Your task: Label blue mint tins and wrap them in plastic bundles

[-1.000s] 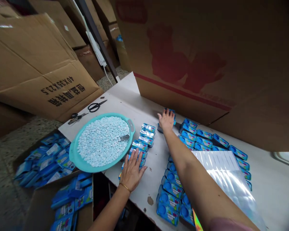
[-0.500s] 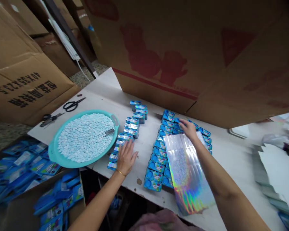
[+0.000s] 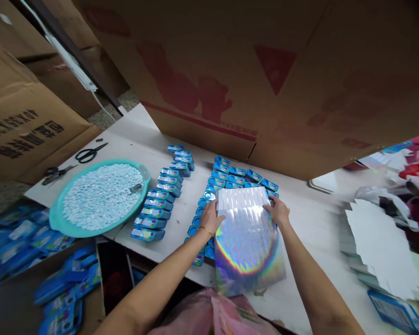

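Note:
My left hand [image 3: 210, 217] grips the left edge of a shiny holographic sheet [image 3: 246, 242], and my right hand [image 3: 278, 211] grips its right edge. The sheet lies over rows of small blue tins [image 3: 230, 173] on the white table [image 3: 181, 222], hiding part of them. A second row of open blue tins [image 3: 161, 197] runs to the left of my left hand. Further left stands a teal basin [image 3: 59, 225] full of pale blue tablets [image 3: 101, 194].
A big cardboard box [image 3: 265, 83] looms over the table's far side. Two pairs of scissors [image 3: 87, 153] lie at the far left corner. Cartons of blue packets [image 3: 66, 293] sit below left. White paper sheets [image 3: 380, 242] and red objects lie at the right.
My left hand left the tins beside the basin and moved right onto the sheet's left edge. My right hand pulled back from the far tins to the sheet's right edge. The view swung right.

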`<state>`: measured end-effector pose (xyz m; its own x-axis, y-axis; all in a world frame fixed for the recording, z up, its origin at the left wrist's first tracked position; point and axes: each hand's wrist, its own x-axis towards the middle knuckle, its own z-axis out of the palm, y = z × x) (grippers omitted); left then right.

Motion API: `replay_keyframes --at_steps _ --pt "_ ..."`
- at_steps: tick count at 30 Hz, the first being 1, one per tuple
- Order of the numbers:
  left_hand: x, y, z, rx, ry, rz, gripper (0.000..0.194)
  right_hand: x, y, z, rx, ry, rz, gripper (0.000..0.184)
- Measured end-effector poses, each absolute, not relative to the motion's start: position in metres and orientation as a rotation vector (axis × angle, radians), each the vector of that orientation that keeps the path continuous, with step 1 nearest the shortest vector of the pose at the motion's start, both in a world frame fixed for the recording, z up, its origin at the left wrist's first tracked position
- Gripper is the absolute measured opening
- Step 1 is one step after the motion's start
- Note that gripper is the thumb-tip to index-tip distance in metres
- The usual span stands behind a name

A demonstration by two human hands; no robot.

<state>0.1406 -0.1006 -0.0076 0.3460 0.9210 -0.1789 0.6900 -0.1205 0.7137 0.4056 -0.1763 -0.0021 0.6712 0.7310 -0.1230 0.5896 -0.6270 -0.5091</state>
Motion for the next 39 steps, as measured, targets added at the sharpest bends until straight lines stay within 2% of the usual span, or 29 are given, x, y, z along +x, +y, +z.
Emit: replay_keyframes --at_steps 5,10,12,16,18,20,22,26,28,34,36,39 --pt "0.145 -0.102 -0.006 1.244 1.34 0.649 0.073 0.415 -0.19 0.011 -1.891 -0.714 0.745 0.036" --pt "0.141 -0.1 0.007 1.202 1.117 0.765 0.076 0.42 -0.199 0.026 -1.701 -0.605 0.794 0.039" --pt "0.139 -0.096 0.014 1.223 1.088 0.805 0.073 0.416 -0.199 0.032 -1.704 -0.636 0.702 0.042" --pt "0.127 -0.083 0.032 1.291 1.036 0.745 0.043 0.398 -0.205 0.052 -1.666 -0.576 0.735 0.035" --pt "0.116 -0.076 0.042 1.385 0.985 0.706 0.043 0.387 -0.213 0.066 -1.64 -0.548 0.872 0.044" --pt "0.104 -0.071 0.053 1.536 0.92 0.672 0.05 0.374 -0.222 0.082 -1.659 -0.586 0.927 0.055" --pt "0.09 -0.068 0.064 1.71 0.887 0.642 0.052 0.359 -0.231 0.097 -1.728 -0.668 0.855 0.055" --pt "0.067 -0.07 0.083 1.941 0.851 0.662 0.022 0.335 -0.245 0.121 -1.895 -0.851 0.664 0.036" --pt "0.059 -0.073 0.091 2.046 0.822 0.727 0.014 0.328 -0.254 0.13 -1.961 -0.965 0.634 0.032" --pt "0.048 -0.108 0.12 2.237 0.614 0.871 0.017 0.29 -0.256 0.164 -2.085 -1.59 0.151 0.043" --pt "0.052 -0.126 0.131 2.299 0.519 0.805 0.021 0.262 -0.244 0.171 -1.947 -1.873 0.164 0.047" --pt "0.058 -0.147 0.146 2.35 0.505 0.777 0.023 0.231 -0.232 0.173 -1.851 -2.151 0.335 0.031"
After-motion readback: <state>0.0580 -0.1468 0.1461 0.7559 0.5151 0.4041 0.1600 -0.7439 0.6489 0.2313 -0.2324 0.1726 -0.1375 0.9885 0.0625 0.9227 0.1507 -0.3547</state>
